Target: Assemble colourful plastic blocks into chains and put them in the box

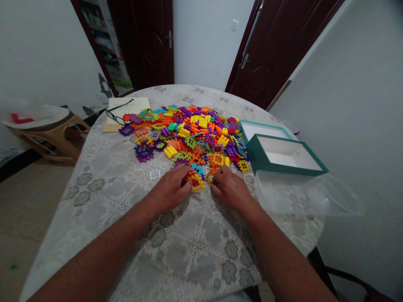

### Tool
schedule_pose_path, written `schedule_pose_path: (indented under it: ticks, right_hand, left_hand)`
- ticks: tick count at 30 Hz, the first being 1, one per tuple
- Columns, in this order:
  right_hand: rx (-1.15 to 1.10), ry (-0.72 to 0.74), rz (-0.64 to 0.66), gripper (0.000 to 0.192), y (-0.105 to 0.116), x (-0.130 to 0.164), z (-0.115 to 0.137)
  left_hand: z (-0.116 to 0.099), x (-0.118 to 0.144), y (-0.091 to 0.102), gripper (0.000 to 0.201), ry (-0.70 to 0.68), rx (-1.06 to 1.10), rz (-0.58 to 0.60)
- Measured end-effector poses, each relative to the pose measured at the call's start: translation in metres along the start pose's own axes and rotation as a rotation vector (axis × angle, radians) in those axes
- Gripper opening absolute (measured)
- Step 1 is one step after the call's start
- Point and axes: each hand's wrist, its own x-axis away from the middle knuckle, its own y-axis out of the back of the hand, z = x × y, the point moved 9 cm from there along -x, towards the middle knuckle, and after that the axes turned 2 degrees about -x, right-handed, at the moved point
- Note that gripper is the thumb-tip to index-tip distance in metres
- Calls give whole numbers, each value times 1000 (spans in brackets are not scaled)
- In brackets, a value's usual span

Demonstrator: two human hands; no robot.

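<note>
Dozens of colourful plastic pieces point(203, 124) are lying heaped on the counter point(195, 251); at the near edge, the left hand point(174, 184) is pinching a yellow-rimmed piece point(198, 187), while the right hand point(231, 186) is curling its fingers inward, around what I cannot tell.

Pieces point(203, 123) left of box point(255, 154)
</note>
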Motion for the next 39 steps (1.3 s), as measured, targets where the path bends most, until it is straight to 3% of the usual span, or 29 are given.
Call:
schedule_pose_path:
  ticks: [3,9,16,21,25,30,34,39]
  right_hand:
    - [-34,11,-47,2,5,-2,-1]
    - [-234,-31,-331,6,32,-4,-18]
    - [-374,-113,-449,14,36,-3,-31]
    - [-412,-156,-440,20,38,-4,-38]
    - [-426,65,-405,21,41,-4,-12]
    - [-448,267,-220,21,26,-1,25]
    - [-459,299,-146,22,14,2,41]
    - [-472,253,-145,23,9,0,38]
  left_hand:
    - [1,1,-3,17,-27,4,5]
    - [-6,-4,-10,20,-94,-4,84]
    - [-7,-9,-14,26,-118,43,106]
    - [2,-10,-6,28,-107,41,47]
    - [7,-2,-4,45,-94,2,-30]
    - [3,9,-9,53,-149,-113,-80]
    - [-2,5,-17,45,-180,-177,-16]
    - [1,-6,-29,44,-168,-181,136]
